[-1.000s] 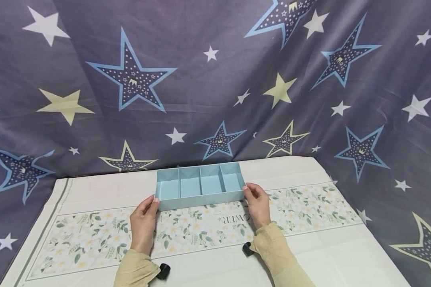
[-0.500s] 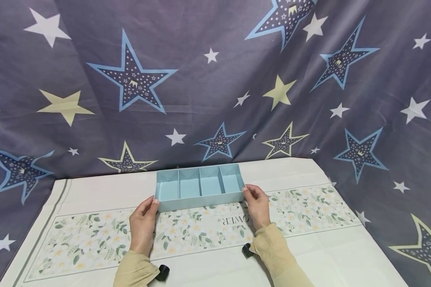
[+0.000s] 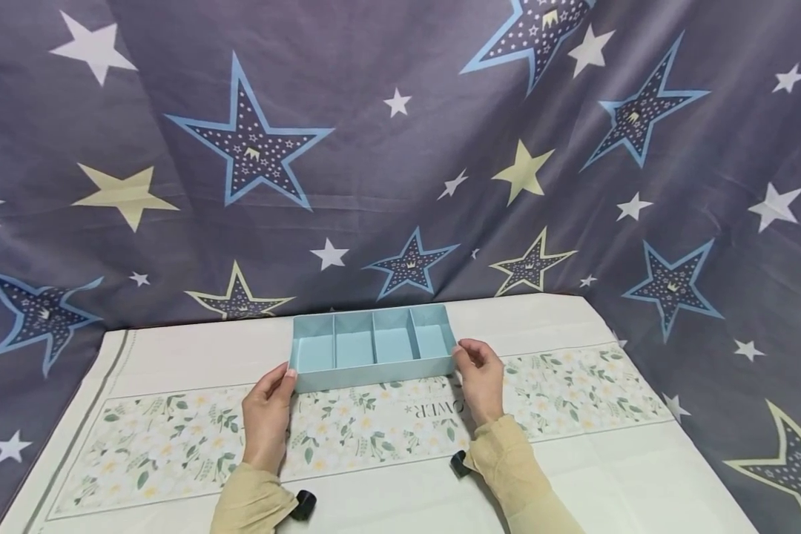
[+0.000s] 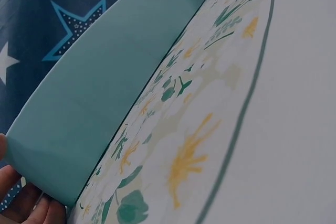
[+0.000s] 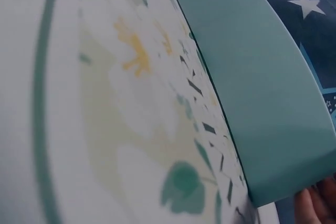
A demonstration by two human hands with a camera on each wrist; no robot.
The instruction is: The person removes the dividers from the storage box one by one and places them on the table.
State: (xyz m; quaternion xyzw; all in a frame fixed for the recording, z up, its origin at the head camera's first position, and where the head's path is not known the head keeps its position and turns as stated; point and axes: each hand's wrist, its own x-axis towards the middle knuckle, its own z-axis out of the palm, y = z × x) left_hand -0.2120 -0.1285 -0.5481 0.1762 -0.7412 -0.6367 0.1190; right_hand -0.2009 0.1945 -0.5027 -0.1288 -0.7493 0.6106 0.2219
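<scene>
A light blue divided box (image 3: pixel 377 373), long and low with several compartments in a row, sits on the white cloth with its top open. My left hand (image 3: pixel 267 411) grips its near left corner, thumb at the front edge and fingers along the end wall. At the near right corner, my right hand (image 3: pixel 480 378) holds the other end in a similar way. The left wrist view shows the box's long front wall (image 4: pixel 105 82) and some left fingers (image 4: pixel 31 205) at its end. From the right wrist, the same wall (image 5: pixel 268 87) appears with fingertips (image 5: pixel 317 203) partly hidden behind it.
Under the box lies a white tablecloth (image 3: pixel 387 504) with a printed floral band (image 3: pixel 173 445) and lettering. A dark curtain (image 3: pixel 347 170) with stars hangs close behind the table and along its right side. Black straps or mounts (image 3: pixel 303 505) show at both wrists.
</scene>
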